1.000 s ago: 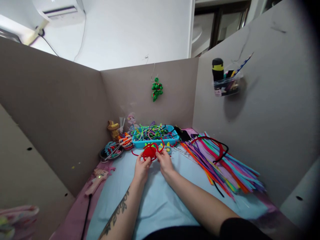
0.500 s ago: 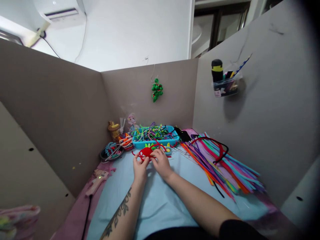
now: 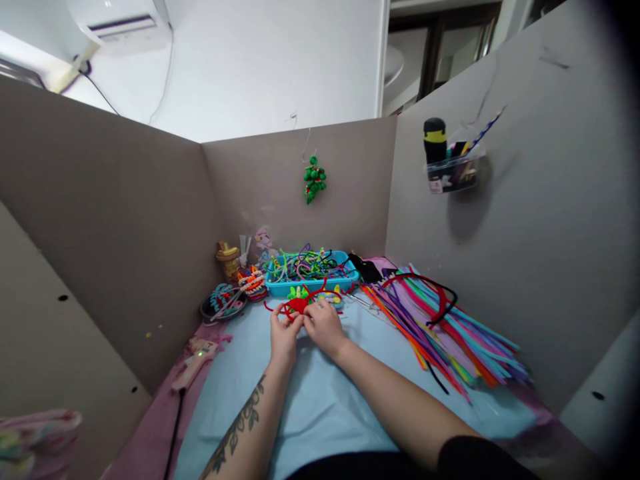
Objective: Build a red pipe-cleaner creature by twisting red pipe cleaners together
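Observation:
A red pipe-cleaner piece (image 3: 297, 305), a rounded fuzzy body with loose stems sticking out, is held between both hands above the blue-covered table. My left hand (image 3: 284, 337) pinches its left and lower edge. With closed fingers, my right hand (image 3: 324, 327) grips the right side, where some stems arc over the knuckles. The fingertips of both hands almost meet at the piece's lower edge. Just behind lie small green and yellow pipe-cleaner figures (image 3: 331, 294), partly hidden by the red stems and my right hand.
A blue tray (image 3: 285, 289) of tangled pipe-cleaner scraps stands at the back. Many coloured pipe cleaners (image 3: 450, 333) spread on the right, near metal tools (image 3: 363, 301). On the left are a dark bowl (image 3: 225, 313) and a corded pink glue gun (image 3: 193, 367). Grey panels surround the table.
Both hands and the red piece have shifted slightly to the right. The red body looks turned a little, and both hands keep their hold.

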`<state>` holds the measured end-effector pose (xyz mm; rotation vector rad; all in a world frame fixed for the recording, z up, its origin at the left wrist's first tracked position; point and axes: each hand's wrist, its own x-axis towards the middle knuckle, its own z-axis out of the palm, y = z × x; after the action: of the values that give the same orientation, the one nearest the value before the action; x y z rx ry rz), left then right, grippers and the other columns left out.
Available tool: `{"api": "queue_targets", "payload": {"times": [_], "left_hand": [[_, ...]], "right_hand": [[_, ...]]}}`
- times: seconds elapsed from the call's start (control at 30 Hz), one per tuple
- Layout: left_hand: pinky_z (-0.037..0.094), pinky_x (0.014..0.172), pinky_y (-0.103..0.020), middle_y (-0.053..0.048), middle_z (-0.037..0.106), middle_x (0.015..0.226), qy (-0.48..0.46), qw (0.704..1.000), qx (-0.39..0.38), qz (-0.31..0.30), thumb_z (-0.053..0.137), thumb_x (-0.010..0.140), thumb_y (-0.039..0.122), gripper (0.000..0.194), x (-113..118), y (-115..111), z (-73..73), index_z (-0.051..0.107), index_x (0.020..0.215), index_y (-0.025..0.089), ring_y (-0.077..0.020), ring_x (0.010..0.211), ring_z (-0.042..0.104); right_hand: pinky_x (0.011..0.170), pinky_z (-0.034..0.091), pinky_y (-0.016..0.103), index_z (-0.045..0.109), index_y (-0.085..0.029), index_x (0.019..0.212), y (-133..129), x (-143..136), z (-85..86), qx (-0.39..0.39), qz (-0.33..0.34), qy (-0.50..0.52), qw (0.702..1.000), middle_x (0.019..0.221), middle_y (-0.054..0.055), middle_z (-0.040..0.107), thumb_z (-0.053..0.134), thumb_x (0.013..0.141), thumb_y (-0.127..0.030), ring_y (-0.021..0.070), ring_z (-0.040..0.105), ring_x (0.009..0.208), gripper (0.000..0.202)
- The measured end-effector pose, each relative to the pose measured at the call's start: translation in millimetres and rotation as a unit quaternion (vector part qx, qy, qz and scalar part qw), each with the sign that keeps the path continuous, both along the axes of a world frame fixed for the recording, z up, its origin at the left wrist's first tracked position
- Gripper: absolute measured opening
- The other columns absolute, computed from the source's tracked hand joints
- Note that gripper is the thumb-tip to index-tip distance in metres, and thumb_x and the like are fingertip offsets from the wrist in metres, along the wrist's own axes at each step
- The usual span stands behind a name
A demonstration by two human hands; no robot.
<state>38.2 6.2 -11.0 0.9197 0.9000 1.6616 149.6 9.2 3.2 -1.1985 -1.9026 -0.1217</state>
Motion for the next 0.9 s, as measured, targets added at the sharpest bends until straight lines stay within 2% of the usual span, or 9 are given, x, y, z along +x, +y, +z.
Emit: {"api": "queue_targets", "payload": {"times": [0.2, 0.33, 0.53, 0.73, 0.9], "left_hand": [[0.045, 0.061, -0.024, 0.003, 0.061, 0.061, 0.067, 0.998, 0.001, 0.016, 0.069, 0.062, 0.028, 0.066, 0.9, 0.9, -4.0, 0.034, 0.117, 0.017, -0.0124, 0.057, 0.061], [0.044, 0.056, -0.022, 0.003, 0.061, 0.06, 0.079, 0.996, 0.005, 0.037, 0.068, 0.062, 0.027, 0.066, 0.6, 1.9, -6.1, 0.034, 0.117, 0.017, -0.0117, 0.054, 0.059], [0.044, 0.059, -0.022, 0.003, 0.061, 0.06, 0.065, 0.997, -0.003, 0.029, 0.07, 0.06, 0.026, 0.069, 1.5, 1.1, -5.4, 0.034, 0.118, 0.018, -0.0112, 0.055, 0.06], [0.046, 0.059, -0.024, 0.002, 0.062, 0.066, 0.023, 0.999, -0.045, 0.006, 0.074, 0.056, 0.027, 0.083, 1.0, 3.2, -5.9, 0.03, 0.126, 0.019, -0.0115, 0.055, 0.06], [0.045, 0.054, -0.022, 0.003, 0.061, 0.062, -0.003, 0.998, -0.056, 0.022, 0.077, 0.054, 0.027, 0.083, -4.8, 7.6, -5.7, 0.033, 0.124, 0.018, -0.0111, 0.051, 0.059]], "right_hand": [[0.073, 0.03, 0.031, 0.056, -0.02, 0.072, 2.1, 1.5, -0.8, 0.004, -0.01, -0.02, 1.0, 0.075, 0.004, 0.06, 0.053, 0.078, -0.019, 0.0206, 0.047, 0.083, 0.007], [0.071, 0.029, 0.03, 0.055, -0.019, 0.07, 2.1, -0.6, -1.3, -0.008, -0.02, -0.019, 1.0, 0.074, 0.003, 0.061, 0.054, 0.078, -0.019, 0.0198, 0.047, 0.082, 0.007], [0.07, 0.028, 0.03, 0.054, -0.02, 0.068, 3.9, -1.2, -3.4, -0.04, -0.03, 0.015, 0.999, 0.072, 0.001, 0.061, 0.054, 0.077, -0.02, 0.0188, 0.048, 0.08, 0.009], [0.073, 0.03, 0.029, 0.055, -0.02, 0.069, 8.5, 0.4, -7.6, -0.06, 0.01, 0.013, 0.998, 0.075, 0.001, 0.062, 0.053, 0.078, -0.017, 0.0189, 0.048, 0.083, 0.01], [0.075, 0.031, 0.029, 0.055, -0.02, 0.076, 6.9, -0.9, -9.4, -0.067, 0.04, 0.016, 0.997, 0.078, 0.001, 0.062, 0.055, 0.078, -0.019, 0.0183, 0.047, 0.085, 0.002]]}}
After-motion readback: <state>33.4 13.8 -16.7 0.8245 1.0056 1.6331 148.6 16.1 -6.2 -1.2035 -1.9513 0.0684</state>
